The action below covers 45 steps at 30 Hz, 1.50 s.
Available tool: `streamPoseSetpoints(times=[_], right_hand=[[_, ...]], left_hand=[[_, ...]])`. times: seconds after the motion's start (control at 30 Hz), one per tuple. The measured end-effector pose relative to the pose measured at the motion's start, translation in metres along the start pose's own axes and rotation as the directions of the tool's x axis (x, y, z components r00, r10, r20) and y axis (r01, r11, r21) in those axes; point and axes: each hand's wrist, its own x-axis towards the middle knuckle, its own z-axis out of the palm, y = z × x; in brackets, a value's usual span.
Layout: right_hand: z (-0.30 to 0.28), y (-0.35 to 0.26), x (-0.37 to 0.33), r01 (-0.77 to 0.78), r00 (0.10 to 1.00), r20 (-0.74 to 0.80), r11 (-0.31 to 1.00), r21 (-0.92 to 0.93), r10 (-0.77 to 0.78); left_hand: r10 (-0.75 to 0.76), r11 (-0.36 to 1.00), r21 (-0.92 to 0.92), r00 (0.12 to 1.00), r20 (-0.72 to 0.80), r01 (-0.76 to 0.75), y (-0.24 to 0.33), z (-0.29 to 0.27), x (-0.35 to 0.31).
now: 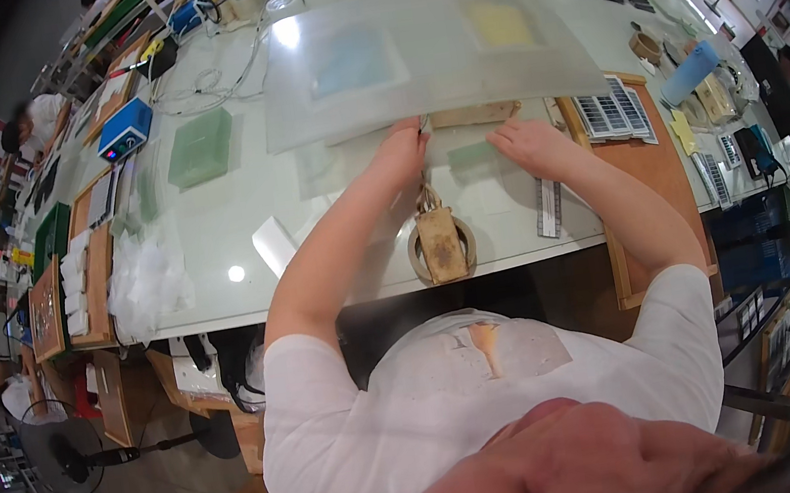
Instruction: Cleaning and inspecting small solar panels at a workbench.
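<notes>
Plastic sheet (420, 54) lies on the worktable (213, 230), its near edge pinched by the left hand (400, 153) while the right hand (528, 144) presses flat, aligning before steady pressure follows.

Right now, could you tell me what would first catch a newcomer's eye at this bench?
Most striking is the big frosted sheet spread across the middle of the white table, with a blue and a yellow patch showing through it. At its near edge, the left hand pinches a thin tool and the right hand presses flat beside it. Just in front of them lies a roll of tape under a worn brown block.
</notes>
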Motion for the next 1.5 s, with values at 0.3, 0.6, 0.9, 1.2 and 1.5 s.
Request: streamPoseSetpoints(times=[0.3,0.6,0.9,1.2,1.5], right_hand=[[-0.002,0.002,0.007,-0.033,0.996,0.082,0.999,0.028,0.03],[0.002,0.003,0.011,-0.075,0.991,0.111,0.997,0.019,0.072],[0.003,-0.001,0.02,-0.094,0.993,0.081,0.995,0.038,0.091],[0.021,-0.011,0.02,-0.117,0.946,-0.285,0.981,0.155,0.158],[0.032,-0.023,0.024,-0.409,0.813,-0.318,0.868,0.283,0.487]], left_hand=[[-0.287,0.955,0.132,0.94,0.182,0.266,0.007,0.025,0.058],[-0.255,0.966,0.088,0.944,0.208,0.242,0.01,0.017,0.054],[-0.149,0.988,0.078,0.955,0.258,0.133,0.016,-0.006,0.036],[-0.193,0.946,-0.246,0.976,0.102,0.212,0.001,-0.017,-0.012],[-0.308,0.804,-0.531,0.951,0.013,0.267,0.015,-0.061,-0.164]])
